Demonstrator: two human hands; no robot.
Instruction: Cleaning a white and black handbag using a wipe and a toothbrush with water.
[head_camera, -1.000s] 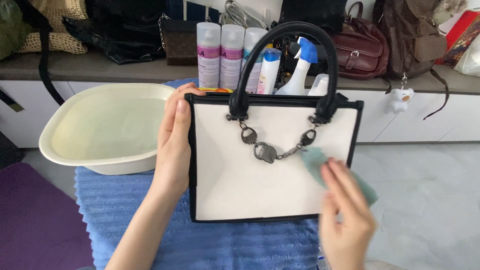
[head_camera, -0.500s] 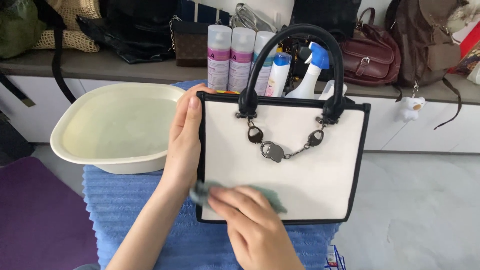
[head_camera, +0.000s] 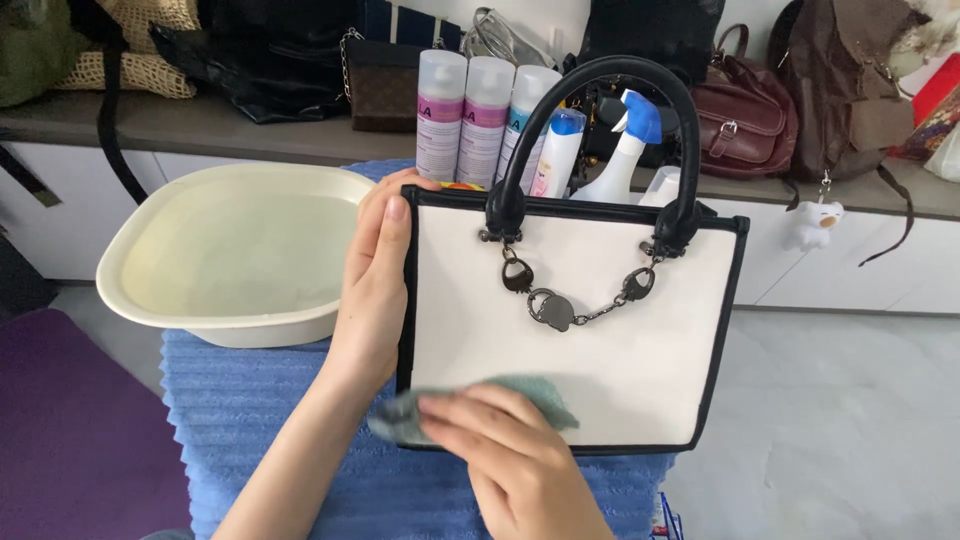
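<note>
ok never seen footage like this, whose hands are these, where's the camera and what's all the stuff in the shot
There is no machine here. The view comes from a camera worn on a person's head, looking down at their own two bare hands.

The left hand grips the left edge of a white handbag with black trim and a black loop handle, holding it upright. The right hand presses a small pale green cloth against the bag's lower front.

The bag stands on a ribbed blue towel. Beside it on the left sits a cream plastic basin. Behind the bag are tall spray cans with pink and blue labels and a white spray bottle with a blue trigger. Other bags line the grey shelf at the back.
</note>
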